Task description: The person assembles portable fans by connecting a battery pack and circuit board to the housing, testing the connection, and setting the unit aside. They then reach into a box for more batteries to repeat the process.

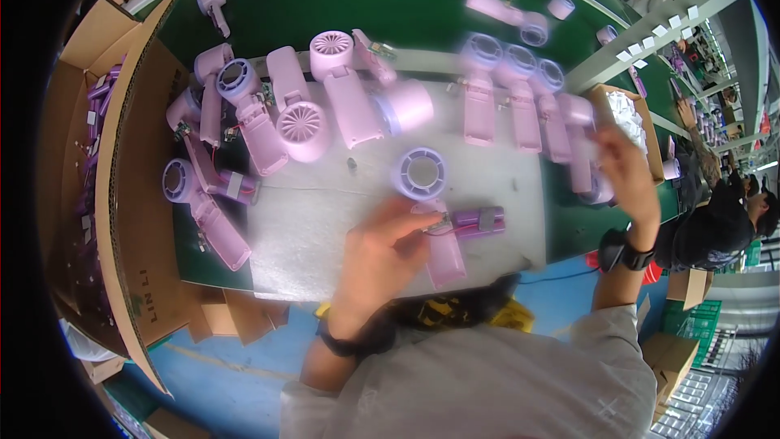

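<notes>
On the pale work mat lies a pink handheld fan with an open handle (446, 256) and a lilac ring head (422, 173). My left hand (370, 252) is closed on its upper handle, fingers at the small circuit board (441, 223). A purple battery pack (479, 223) sits across the handle's right side, with thin wires running to the board. My right hand (627, 171) is raised at the right, smeared by motion, beside a small carton of white pieces (626, 118). Whether its fingers hold anything cannot be made out.
Several pink fan parts (349, 106) stand left and behind; more fan bodies (479, 106) line the right. A tall cardboard box (154, 187) with purple battery packs (99, 106) borders the left. A pale metal post (658, 24) rises at right. Other people work beyond.
</notes>
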### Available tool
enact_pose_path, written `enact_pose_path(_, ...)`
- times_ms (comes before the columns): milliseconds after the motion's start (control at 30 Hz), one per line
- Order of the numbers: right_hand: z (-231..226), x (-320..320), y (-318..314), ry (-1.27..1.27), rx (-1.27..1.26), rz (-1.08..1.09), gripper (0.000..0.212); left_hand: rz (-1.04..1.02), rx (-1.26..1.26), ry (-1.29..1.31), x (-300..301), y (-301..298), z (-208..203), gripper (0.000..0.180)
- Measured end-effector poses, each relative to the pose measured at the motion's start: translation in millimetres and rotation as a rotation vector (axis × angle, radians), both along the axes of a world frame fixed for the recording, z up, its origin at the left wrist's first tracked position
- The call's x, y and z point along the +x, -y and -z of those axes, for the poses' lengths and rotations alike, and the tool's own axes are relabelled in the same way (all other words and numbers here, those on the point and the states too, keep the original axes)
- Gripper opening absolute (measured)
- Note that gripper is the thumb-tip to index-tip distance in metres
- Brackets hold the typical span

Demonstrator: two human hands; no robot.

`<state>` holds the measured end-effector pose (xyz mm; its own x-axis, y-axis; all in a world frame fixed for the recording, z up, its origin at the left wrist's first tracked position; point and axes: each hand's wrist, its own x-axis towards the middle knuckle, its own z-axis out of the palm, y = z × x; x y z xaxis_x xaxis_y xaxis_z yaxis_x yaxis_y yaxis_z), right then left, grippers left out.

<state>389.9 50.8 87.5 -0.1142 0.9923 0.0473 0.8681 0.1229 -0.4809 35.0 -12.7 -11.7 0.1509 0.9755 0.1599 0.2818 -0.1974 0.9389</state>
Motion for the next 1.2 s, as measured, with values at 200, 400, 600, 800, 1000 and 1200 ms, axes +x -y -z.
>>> enact_pose_path(200, -16, 76, -27, 0.345, 0.059, 0.292, 0.029, -0.019, 0.024, -0.019, 11, -6, 2, 0.034)
enact_pose_path(400, -23, -38, -159, 0.232, 0.108, -0.212, 0.055, -0.028, 0.061, 0.008, 4, -1, 12, 0.035)
enact_pose_path(600, 56, 76, -319, 0.623, -0.274, -0.138, 0.084, 0.018, 0.087, 0.028, 11, -6, 21, 0.033)
enact_pose_path(800, 41, 49, -300, 0.336, -0.282, 0.15, 0.067, 0.049, 0.155, 0.049, 18, -6, 25, 0.032)
enact_pose_path(1000, -37, -90, -219, 0.033, -0.121, -0.281, 0.057, 0.029, 0.136, 0.033, 15, -3, 24, 0.033)
enact_pose_path(1200, -40, -225, -116, -0.007, 0.169, -0.863, 0.048, 0.046, 0.143, 0.041, 18, -11, 26, 0.033)
